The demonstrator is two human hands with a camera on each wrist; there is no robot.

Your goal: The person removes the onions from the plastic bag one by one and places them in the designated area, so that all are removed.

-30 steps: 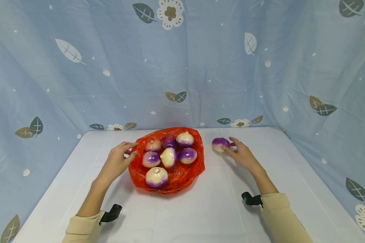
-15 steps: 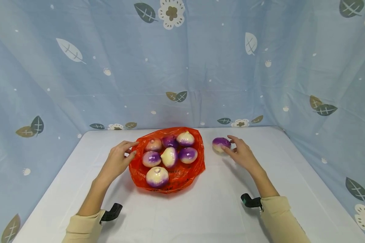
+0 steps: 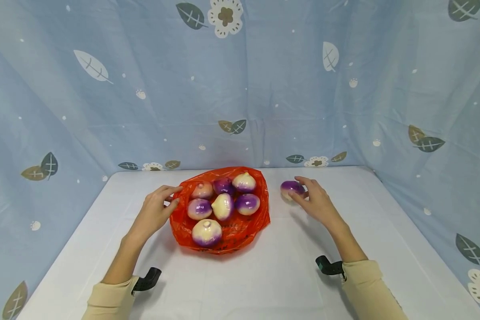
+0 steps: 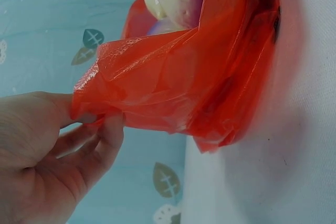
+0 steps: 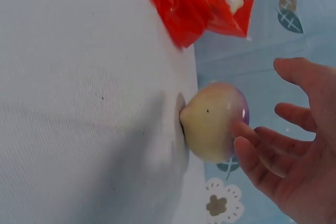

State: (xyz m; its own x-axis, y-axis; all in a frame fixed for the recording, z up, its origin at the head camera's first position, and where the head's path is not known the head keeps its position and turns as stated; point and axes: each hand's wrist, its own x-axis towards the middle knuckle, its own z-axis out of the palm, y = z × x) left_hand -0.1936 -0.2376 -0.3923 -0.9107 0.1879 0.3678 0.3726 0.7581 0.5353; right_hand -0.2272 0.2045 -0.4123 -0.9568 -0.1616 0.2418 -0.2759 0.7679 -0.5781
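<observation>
An open red plastic bag (image 3: 240,231) stands on the table with several purple-and-white turnips (image 3: 222,207) inside. At the bag's left side my left hand (image 3: 154,211) pinches the rim between thumb and fingers; the left wrist view shows the film of the bag (image 4: 157,85) drawn out toward the hand (image 4: 63,156). To the right of the bag, a single turnip (image 3: 291,187) sits on the cloth. My right hand (image 3: 318,202) is beside that turnip, thumb and fingers spread. In the right wrist view its fingertips reach the purple side of the turnip (image 5: 207,124), not wrapped round it.
A white cloth covers the table (image 3: 248,289). Behind and on both sides hangs a blue curtain (image 3: 240,89) with leaf and flower prints. Black wrist mounts (image 3: 147,280) stick out near both sleeves.
My right hand has shifted slightly left, its fingers coming further over the single turnip. My left hand keeps its hold on the bag's rim.
</observation>
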